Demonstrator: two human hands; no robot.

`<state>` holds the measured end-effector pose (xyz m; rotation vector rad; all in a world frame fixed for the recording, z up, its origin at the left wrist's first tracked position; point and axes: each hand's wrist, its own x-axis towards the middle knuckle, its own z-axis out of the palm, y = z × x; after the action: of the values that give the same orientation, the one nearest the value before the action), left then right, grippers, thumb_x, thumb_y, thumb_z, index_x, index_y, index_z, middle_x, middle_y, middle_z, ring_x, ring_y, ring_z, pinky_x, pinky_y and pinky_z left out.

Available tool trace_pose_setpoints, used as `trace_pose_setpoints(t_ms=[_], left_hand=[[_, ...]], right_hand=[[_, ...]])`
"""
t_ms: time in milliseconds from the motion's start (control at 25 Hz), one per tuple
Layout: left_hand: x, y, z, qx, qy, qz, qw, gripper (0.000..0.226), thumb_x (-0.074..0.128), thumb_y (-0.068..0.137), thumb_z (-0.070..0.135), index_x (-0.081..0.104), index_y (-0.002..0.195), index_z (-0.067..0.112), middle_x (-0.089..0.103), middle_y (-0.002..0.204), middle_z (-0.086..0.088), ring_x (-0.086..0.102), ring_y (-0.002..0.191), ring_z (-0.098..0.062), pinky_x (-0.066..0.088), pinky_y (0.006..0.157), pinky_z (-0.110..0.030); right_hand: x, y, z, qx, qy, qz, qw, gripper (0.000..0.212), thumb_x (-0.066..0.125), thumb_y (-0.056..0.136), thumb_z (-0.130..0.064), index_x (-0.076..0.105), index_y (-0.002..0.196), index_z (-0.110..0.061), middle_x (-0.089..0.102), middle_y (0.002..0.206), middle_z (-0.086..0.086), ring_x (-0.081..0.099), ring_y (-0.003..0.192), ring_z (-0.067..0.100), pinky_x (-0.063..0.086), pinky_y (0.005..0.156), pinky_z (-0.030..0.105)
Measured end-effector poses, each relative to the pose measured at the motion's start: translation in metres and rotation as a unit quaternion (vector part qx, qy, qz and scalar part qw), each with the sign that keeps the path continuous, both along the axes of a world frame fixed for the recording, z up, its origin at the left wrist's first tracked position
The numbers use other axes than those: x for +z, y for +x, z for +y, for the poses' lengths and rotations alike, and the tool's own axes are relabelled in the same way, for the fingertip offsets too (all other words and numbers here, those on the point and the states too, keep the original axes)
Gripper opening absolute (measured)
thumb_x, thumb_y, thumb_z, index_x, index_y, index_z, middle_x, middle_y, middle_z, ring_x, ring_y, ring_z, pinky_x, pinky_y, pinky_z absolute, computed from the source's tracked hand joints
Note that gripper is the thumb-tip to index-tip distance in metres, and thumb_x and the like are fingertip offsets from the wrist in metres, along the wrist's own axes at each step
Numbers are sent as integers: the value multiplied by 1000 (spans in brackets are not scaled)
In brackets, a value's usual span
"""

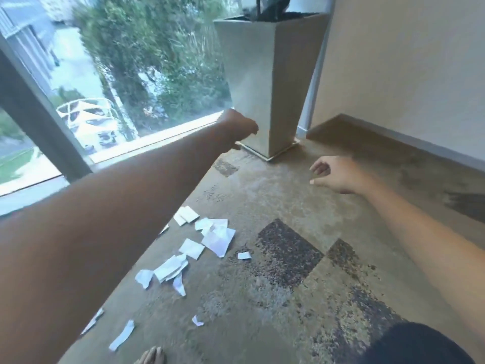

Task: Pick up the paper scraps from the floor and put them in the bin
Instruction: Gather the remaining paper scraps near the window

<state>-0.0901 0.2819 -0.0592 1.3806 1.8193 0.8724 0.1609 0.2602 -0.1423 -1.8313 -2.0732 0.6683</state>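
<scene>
Paper scraps (202,248) lie scattered on the patterned carpet (283,195), most in a loose cluster just right of my left forearm, with stray pieces nearer my bare toes (152,356) and one thin strip (122,333) low at the left; some pieces overlap, and one small scrap (244,255) sits apart on a dark patch of the carpet; no bin is in view, so its place cannot be told from here.

Risks, as I judge them: both arms reach out above and past the cluster, so a downward sweep could fan the light scraps apart or slide them under my left forearm, where a few at its edge are already half hidden; the thin, flat pieces may resist a pinch on the carpet pile and tear or slip; the stray pieces near my foot could be overlooked or trodden on; the tall square planter (265,82) stands near my left hand, so a careless swing could knock it; the picture is smeared, which suggests quick head motion and a poor aim.

Grip: my left hand (236,127) points away toward the base of the planter, its fingers bent downward and mostly hidden behind the knuckles, so I cannot tell whether that grip is closed or what, if anything, it holds; my right hand (334,174) hovers over bare carpet with fingers loosely curled, thumb apart, holding nothing and touching nothing.
</scene>
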Motion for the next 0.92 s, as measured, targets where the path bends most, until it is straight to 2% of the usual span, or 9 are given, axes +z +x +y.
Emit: trace_pose_setpoints(t_ms=[80, 240, 320, 360, 440, 520, 680, 800, 920], left_hand=[[-44, -72, -12, 61, -82, 31, 994, 21, 70, 84, 16, 63, 99, 2, 62, 92, -9, 62, 86, -25, 59, 72, -35], [-154, -183, -60, 147, -230, 120, 954, 18, 64, 87, 22, 61, 89, 4, 59, 87, -8, 58, 72, -19, 55, 59, -23], [-209, -214, -95, 195, -286, 186, 920, 50, 64, 85, 27, 53, 126, 1, 55, 124, -17, 58, 107, -27, 54, 89, -32], [-232, -223, -113, 220, -310, 200, 903, 72, 65, 83, 33, 36, 142, 3, 38, 144, -21, 44, 128, -35, 46, 103, -41], [-272, -231, -146, 249, -361, 169, 883, 105, 68, 76, 54, 10, 154, 13, 6, 159, -20, 13, 144, -48, 27, 113, -57], [-300, -230, -168, 258, -400, 130, 870, 128, 67, 63, 76, -2, 156, 21, -13, 161, -17, -8, 144, -54, 10, 114, -64], [-328, -235, -173, 232, -369, 117, 892, 144, 54, 46, 95, -12, 155, 28, -28, 159, -12, -26, 142, -48, -2, 112, -71], [-331, -261, -166, 221, -338, 101, 909, 144, 56, 40, 96, -9, 154, 35, -28, 159, -4, -28, 142, -44, 5, 109, -75], [-335, -297, -159, 234, -310, 115, 914, 138, 63, 45, 91, -1, 154, 37, -23, 161, -1, -29, 142, -43, 3, 112, -72]], right_hand=[[-24, -70, 10, 53, -43, -3, 998, 35, 78, 82, -25, 64, 112, -17, 66, 111, 3, 62, 95, 17, 47, 77, 26], [-94, -182, 13, 129, -129, 6, 983, 47, 76, 83, -29, 56, 124, -17, 60, 121, 6, 60, 102, 20, 51, 85, 34], [-138, -219, 7, 145, -157, -2, 977, 61, 78, 81, -35, 50, 132, -17, 53, 130, 8, 57, 110, 24, 50, 90, 36], [-159, -234, 4, 147, -162, -11, 976, 69, 79, 79, -39, 46, 135, -17, 48, 135, 10, 55, 115, 26, 48, 95, 38], [-197, -256, -2, 133, -167, -35, 976, 87, 80, 72, -49, 38, 142, -19, 36, 145, 12, 43, 130, 32, 42, 105, 45], [-223, -269, -8, 122, -173, -70, 975, 107, 79, 63, -64, 26, 149, -25, 19, 155, 9, 23, 143, 38, 29, 112, 59], [-245, -290, 3, 142, -149, -130, 970, 131, 67, 48, -87, 8, 154, -37, -12, 163, 0, -11, 148, 44, 1, 106, 77], [-257, -302, 9, 130, -161, -144, 968, 138, 58, 38, -96, 3, 153, -43, -19, 163, 1, -18, 146, 44, -3, 105, 79], [-264, -316, 10, 115, -157, -140, 971, 132, 48, 35, -102, 15, 150, -45, -10, 164, 6, -14, 146, 48, -2, 105, 78]])
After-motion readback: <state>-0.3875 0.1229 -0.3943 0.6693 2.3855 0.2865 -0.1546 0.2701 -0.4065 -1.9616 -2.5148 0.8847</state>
